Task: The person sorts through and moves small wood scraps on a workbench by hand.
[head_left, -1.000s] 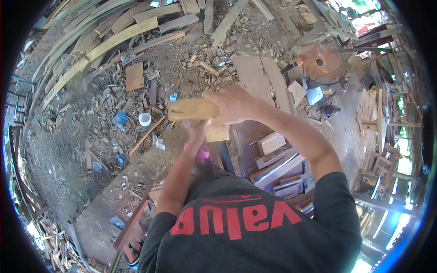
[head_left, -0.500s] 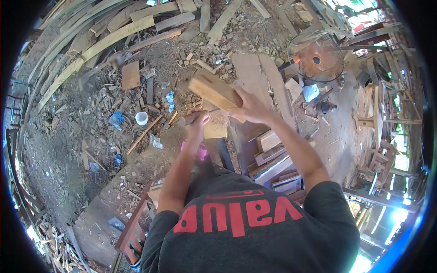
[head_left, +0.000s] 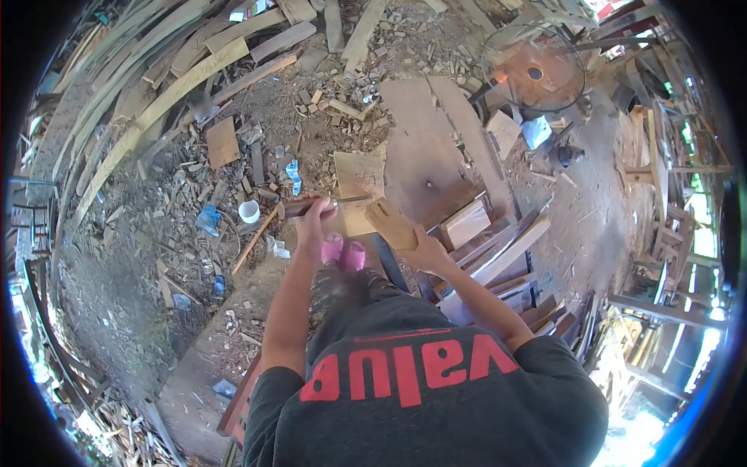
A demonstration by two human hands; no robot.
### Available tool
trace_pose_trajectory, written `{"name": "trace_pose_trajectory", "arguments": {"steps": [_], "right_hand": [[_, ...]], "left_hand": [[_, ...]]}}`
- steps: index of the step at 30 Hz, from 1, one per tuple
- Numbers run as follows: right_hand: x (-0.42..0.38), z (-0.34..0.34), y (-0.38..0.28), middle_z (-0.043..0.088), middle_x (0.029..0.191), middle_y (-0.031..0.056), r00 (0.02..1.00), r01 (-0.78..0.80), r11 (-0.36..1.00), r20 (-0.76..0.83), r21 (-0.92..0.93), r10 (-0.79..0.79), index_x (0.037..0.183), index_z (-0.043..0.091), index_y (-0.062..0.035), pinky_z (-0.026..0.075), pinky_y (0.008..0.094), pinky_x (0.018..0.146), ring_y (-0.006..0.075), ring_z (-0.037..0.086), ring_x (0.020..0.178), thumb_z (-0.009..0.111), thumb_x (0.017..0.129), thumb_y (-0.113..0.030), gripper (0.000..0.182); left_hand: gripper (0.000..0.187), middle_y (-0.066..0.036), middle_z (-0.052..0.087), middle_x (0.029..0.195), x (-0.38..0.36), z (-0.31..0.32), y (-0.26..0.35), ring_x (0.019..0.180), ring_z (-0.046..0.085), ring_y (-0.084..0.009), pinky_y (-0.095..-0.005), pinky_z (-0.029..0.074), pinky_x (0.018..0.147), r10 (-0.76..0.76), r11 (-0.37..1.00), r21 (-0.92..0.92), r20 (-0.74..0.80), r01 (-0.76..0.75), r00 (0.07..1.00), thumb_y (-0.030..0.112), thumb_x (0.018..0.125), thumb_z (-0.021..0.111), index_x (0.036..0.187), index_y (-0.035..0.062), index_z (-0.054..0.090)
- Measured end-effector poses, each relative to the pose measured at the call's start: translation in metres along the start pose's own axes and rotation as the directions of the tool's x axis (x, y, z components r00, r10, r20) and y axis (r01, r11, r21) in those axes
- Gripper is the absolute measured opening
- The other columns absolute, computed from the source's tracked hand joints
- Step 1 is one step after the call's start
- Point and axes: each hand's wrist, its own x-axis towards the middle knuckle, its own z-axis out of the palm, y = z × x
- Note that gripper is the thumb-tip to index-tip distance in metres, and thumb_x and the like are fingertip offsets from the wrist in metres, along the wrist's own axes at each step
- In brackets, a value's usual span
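Observation:
My left hand [head_left: 315,212] is closed around the dark wooden handle of a chisel [head_left: 354,200]. Its metal blade points right, its tip close to a thick pale wooden block [head_left: 389,222] with a slot cut in its near-left end. My right hand [head_left: 429,253] grips that block by its other end, fingers wrapped round the side. Below both hands lies a thin light board [head_left: 362,173] on the ground, partly covered by the block and the blade in this view.
Pink shoes [head_left: 342,251] show on my feet. Cut timber pieces [head_left: 467,227] are stacked at my right. Ahead lie broad flat planks [head_left: 420,128] and a round wire fan guard [head_left: 534,71]. A white cup [head_left: 249,211] stands left among wood scraps; long curved boards [head_left: 163,113] fill the upper left.
The block has come down toward my body and turned, its slotted end now by the chisel tip. My left hand has shifted slightly left with the chisel. The view has moved a little.

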Motion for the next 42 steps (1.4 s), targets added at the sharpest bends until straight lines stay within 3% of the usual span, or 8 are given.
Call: {"name": "trace_pose_trajectory", "arguments": {"steps": [7,10,12,13,18,27,30,42], "right_hand": [[0.002,-0.005,0.022,0.066,0.11,0.0232,1.0,0.021,0.996,0.021,-0.092,-0.019,0.133,0.041,-0.0076,0.051,0.0494,0.088,0.0376,0.067,0.1,0.073,0.073,-0.045,0.078],[0.002,-0.005,0.045,0.064,0.112,0.0203,0.982,0.187,0.9,-0.061,0.394,-0.178,0.135,0.037,-0.0033,0.052,0.0435,0.086,0.0312,0.065,0.103,0.078,0.073,-0.033,0.08],[-0.017,-0.027,0.038,0.059,0.115,0.017,0.947,-0.096,0.454,0.221,0.886,-0.231,0.137,0.037,-0.0001,0.05,0.0367,0.089,0.0251,0.06,0.108,0.079,0.07,-0.022,0.082],[-0.019,-0.031,0.04,0.059,0.115,0.017,0.947,-0.098,0.454,0.224,0.886,-0.232,0.137,0.037,-0.0001,0.05,0.0367,0.089,0.0251,0.06,0.108,0.079,0.07,-0.022,0.082],[-0.006,-0.046,0.046,0.056,0.117,0.0135,0.964,0.222,0.701,-0.045,0.678,-0.263,0.134,0.042,0.0026,0.044,0.0309,0.095,0.0247,0.057,0.107,0.078,0.067,-0.018,0.079],[-0.019,-0.133,-0.043,0.064,0.107,0.0233,0.941,0.297,0.945,-0.208,0.14,-0.266,0.131,0.042,0.0035,0.048,0.038,0.089,0.033,0.065,0.098,0.079,0.073,-0.037,0.08],[-0.019,-0.153,-0.077,0.067,0.09,0.023,0.751,0.559,0.828,-0.406,-0.027,-0.52,0.126,0.045,0.0006,0.053,0.0447,0.077,0.0382,0.069,0.081,0.078,0.073,-0.038,0.073],[-0.057,-0.203,-0.203,0.064,0.081,0.0178,0.437,0.841,0.512,-0.34,-0.175,-0.833,0.12,0.047,-0.0037,0.049,0.0423,0.065,0.0375,0.066,0.076,0.08,0.074,-0.035,0.065]], "left_hand": [[0.028,-0.011,0.062,0.097,0.001,0.005,0.002,0.088,0.066,-0.0234,-0.0346,0.061,0.075,-0.027,1.0,0.001,0.03,0.027,0.999,0.005,0.082,0.07,0.104,0.0048,0.052],[0.032,-0.01,0.06,0.1,-0.011,0.022,0.023,0.092,0.064,-0.0215,-0.0348,0.06,0.081,0.038,0.999,-0.009,0.052,-0.037,0.998,0.003,0.081,0.071,0.106,0.0051,0.052],[0.034,-0.009,0.058,0.102,-0.015,0.033,0.031,0.094,0.063,-0.0198,-0.0341,0.059,0.083,0.081,0.997,-0.024,0.048,-0.079,0.996,0.001,0.079,0.072,0.106,0.0053,0.051],[0.034,-0.009,0.059,0.101,-0.013,0.037,0.031,0.093,0.063,-0.0193,-0.0336,0.058,0.083,0.091,0.996,-0.001,0.073,-0.091,0.993,0.001,0.079,0.072,0.106,0.0048,0.051],[0.036,-0.009,0.061,0.099,-0.005,0.043,0.024,0.09,0.063,-0.0174,-0.0313,0.056,0.082,0.117,0.988,0.077,0.173,-0.132,0.978,0.002,0.079,0.074,0.107,0.0037,0.051],[0.037,-0.009,0.061,0.098,0.01,0.042,0.01,0.085,0.063,-0.0165,-0.0305,0.056,0.08,0.195,0.95,0.194,0.248,-0.246,0.949,0.005,0.08,0.072,0.109,0.0032,0.049],[0.036,-0.005,0.063,0.087,0.008,0.051,0.017,0.075,0.061,-0.0119,-0.0255,0.051,0.069,0.208,0.923,0.268,0.255,-0.276,0.944,0.004,0.079,0.072,0.107,0.0033,0.051],[0.027,-0.004,0.066,0.089,0.01,0.056,0.019,0.079,0.062,-0.0108,-0.026,0.05,0.072,0.243,0.917,0.262,0.231,-0.301,0.942,0.003,0.077,0.074,0.098,0.0052,0.059]]}}
